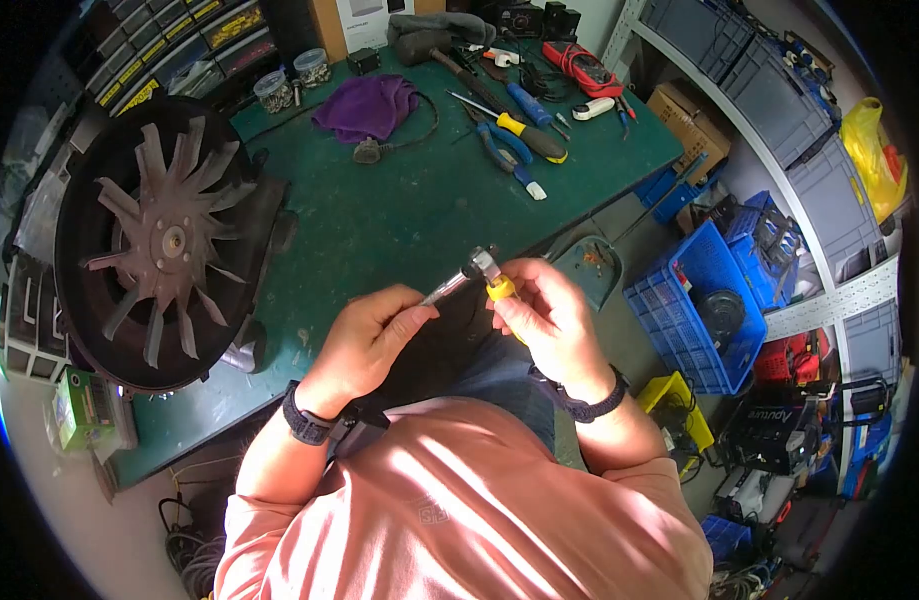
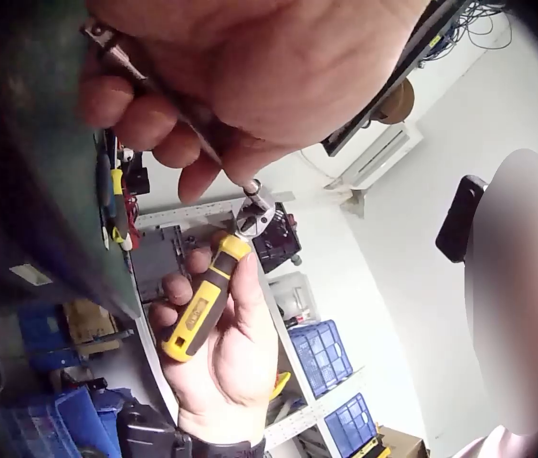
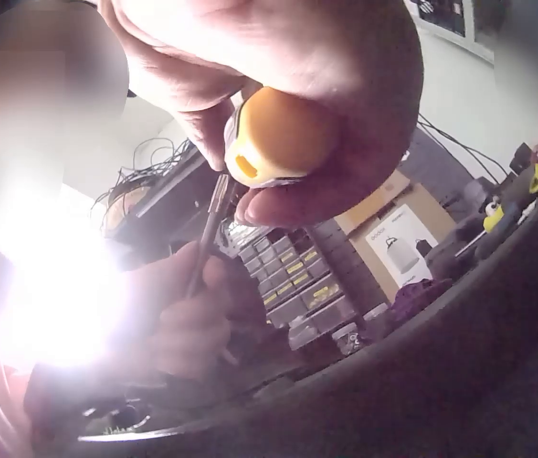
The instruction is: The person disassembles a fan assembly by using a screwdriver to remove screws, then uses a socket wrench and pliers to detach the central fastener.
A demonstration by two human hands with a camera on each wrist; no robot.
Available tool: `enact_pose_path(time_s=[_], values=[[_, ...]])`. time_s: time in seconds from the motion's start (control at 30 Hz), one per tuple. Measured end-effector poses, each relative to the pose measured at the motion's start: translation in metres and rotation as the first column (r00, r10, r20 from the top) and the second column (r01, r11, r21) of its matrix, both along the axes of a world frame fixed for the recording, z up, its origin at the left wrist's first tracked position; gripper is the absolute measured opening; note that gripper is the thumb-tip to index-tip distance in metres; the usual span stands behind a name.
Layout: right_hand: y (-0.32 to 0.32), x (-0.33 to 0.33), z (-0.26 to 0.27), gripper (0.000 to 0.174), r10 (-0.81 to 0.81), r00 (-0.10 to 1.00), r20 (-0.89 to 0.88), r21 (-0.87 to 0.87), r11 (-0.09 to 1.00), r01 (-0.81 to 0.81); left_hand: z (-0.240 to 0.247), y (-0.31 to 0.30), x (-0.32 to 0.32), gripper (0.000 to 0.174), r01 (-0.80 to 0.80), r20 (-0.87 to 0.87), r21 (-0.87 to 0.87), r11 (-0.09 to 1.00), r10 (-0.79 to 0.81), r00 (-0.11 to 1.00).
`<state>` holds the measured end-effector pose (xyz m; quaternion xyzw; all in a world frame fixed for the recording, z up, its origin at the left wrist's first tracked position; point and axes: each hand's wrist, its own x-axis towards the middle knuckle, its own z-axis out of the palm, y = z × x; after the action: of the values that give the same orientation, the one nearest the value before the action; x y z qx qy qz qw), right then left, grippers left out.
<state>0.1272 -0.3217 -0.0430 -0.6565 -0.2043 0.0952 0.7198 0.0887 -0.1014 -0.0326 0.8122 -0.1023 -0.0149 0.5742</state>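
Observation:
My left hand (image 1: 374,335) grips a slim metal extension bar (image 1: 447,288) between thumb and curled fingers. In the left wrist view the bar's square end (image 2: 100,34) sticks out past the little-finger side. My right hand (image 1: 551,320) holds a ratchet wrench by its yellow and black handle (image 2: 202,303), fingers wrapped round it. Its metal head (image 2: 253,219) meets the other end of the bar, right by the left thumb. Both tools are held up in front of the body, at the green workbench (image 1: 379,235). In the right wrist view the handle's yellow butt (image 3: 288,134) faces the camera.
A large fan (image 1: 169,250) in a black round housing stands on the bench at left. Toward the back lie a purple cloth (image 1: 369,106), pliers (image 1: 504,150), a screwdriver (image 1: 529,138) and a hammer (image 1: 424,48). Blue crates (image 1: 704,310) and shelving stand at right.

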Motion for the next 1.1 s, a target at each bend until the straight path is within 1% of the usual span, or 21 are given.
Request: enact_pose_path(time_s=[0.03,0.07,0.13,0.2,0.27,0.33,0.4,0.43,0.5,0.53,0.6,0.63,0.67,0.7,0.73,0.77,0.8,0.87,0.93,1.0,1.1], values=[[0.001,-0.001,0.002,0.026,-0.025,0.999,0.046,-0.046,0.999,0.028,0.001,0.000,0.000,0.028,0.000,0.001,0.001,1.000,0.000,1.000],[0.002,-0.002,0.003,0.026,-0.027,0.999,0.046,-0.045,0.999,0.029,0.001,0.000,0.000,0.027,-0.003,0.015,0.019,1.000,0.003,1.000],[0.003,-0.003,0.004,0.026,-0.089,0.968,0.237,-0.138,0.983,0.124,0.001,-0.001,-0.001,0.027,-0.002,0.028,0.039,0.999,0.001,1.000],[0.004,-0.003,0.004,0.027,-0.130,0.964,0.232,-0.138,0.977,0.165,-0.001,-0.002,-0.001,0.026,-0.027,-0.007,-0.009,1.000,0.027,1.000],[0.005,-0.002,0.005,0.029,-0.149,0.861,0.487,-0.195,0.942,0.273,-0.002,-0.003,-0.001,0.024,-0.036,-0.001,-0.010,0.999,0.036,0.999],[0.007,-0.001,0.006,0.032,-0.156,0.847,0.509,-0.185,0.941,0.285,-0.004,-0.003,-0.002,0.023,-0.047,0.005,-0.012,0.999,0.047,0.999],[0.008,0.001,0.005,0.031,-0.201,0.767,0.609,-0.197,0.899,0.392,-0.007,-0.002,-0.002,0.021,-0.061,-0.024,-0.055,0.997,0.060,0.998],[0.007,0.002,0.005,0.031,-0.200,0.768,0.609,-0.196,0.899,0.391,-0.008,-0.001,-0.002,0.021,-0.062,-0.024,-0.054,0.997,0.061,0.998],[0.004,0.005,0.005,0.030,-0.145,0.765,0.628,-0.332,0.839,0.431,-0.011,0.000,-0.002,0.020,-0.066,-0.059,-0.098,0.993,0.060,0.996],[0.004,0.005,0.004,0.030,-0.145,0.766,0.626,-0.332,0.839,0.431,-0.011,0.000,-0.002,0.020,-0.065,-0.061,-0.098,0.993,0.059,0.996],[0.004,0.004,0.002,0.028,-0.191,0.775,0.602,-0.356,0.805,0.475,-0.012,0.000,-0.002,0.021,-0.057,-0.071,-0.134,0.989,0.048,0.996],[0.003,0.004,0.003,0.027,-0.185,0.800,0.571,-0.392,0.795,0.464,-0.011,0.000,-0.002,0.021,-0.057,-0.071,-0.134,0.989,0.048,0.996],[0.003,0.003,0.003,0.027,-0.185,0.801,0.570,-0.392,0.795,0.463,-0.009,0.001,-0.002,0.021,-0.054,-0.112,-0.130,0.990,0.040,0.993],[0.004,0.002,0.004,0.028,-0.186,0.830,0.526,-0.420,0.791,0.444,-0.008,0.002,-0.003,0.020,-0.052,-0.154,-0.126,0.991,0.032,0.987],[0.004,0.001,0.004,0.028,-0.188,0.857,0.480,-0.447,0.788,0.423,-0.009,0.001,-0.003,0.020,-0.053,-0.157,-0.125,0.991,0.033,0.987],[0.005,0.000,0.008,0.028,-0.189,0.858,0.477,-0.447,0.788,0.422,-0.010,-0.001,-0.002,0.022,-0.038,-0.118,-0.132,0.990,0.023,0.993],[0.006,-0.001,0.013,0.028,-0.147,0.836,0.528,-0.433,0.801,0.414,-0.010,-0.002,-0.002,0.024,-0.022,-0.078,-0.140,0.990,0.012,0.997],[0.005,0.000,0.017,0.027,-0.063,0.783,0.619,-0.403,0.830,0.385,-0.011,-0.003,-0.003,0.025,-0.031,-0.098,-0.147,0.989,0.017,0.995],[0.008,-0.005,0.019,0.025,-0.051,0.804,0.592,-0.411,0.839,0.357,-0.012,-0.003,-0.004,0.026,-0.042,-0.116,-0.154,0.987,0.024,0.993],[0.010,-0.004,0.017,0.025,-0.049,0.801,0.597,-0.411,0.839,0.357,-0.013,-0.002,-0.003,0.026,-0.034,-0.078,-0.143,0.989,0.023,0.997],[0.011,-0.002,0.013,0.026,-0.034,0.792,0.610,-0.415,0.837,0.356,-0.013,-0.002,-0.004,0.026,-0.010,-0.086,-0.127,0.992,-0.001,0.996]])
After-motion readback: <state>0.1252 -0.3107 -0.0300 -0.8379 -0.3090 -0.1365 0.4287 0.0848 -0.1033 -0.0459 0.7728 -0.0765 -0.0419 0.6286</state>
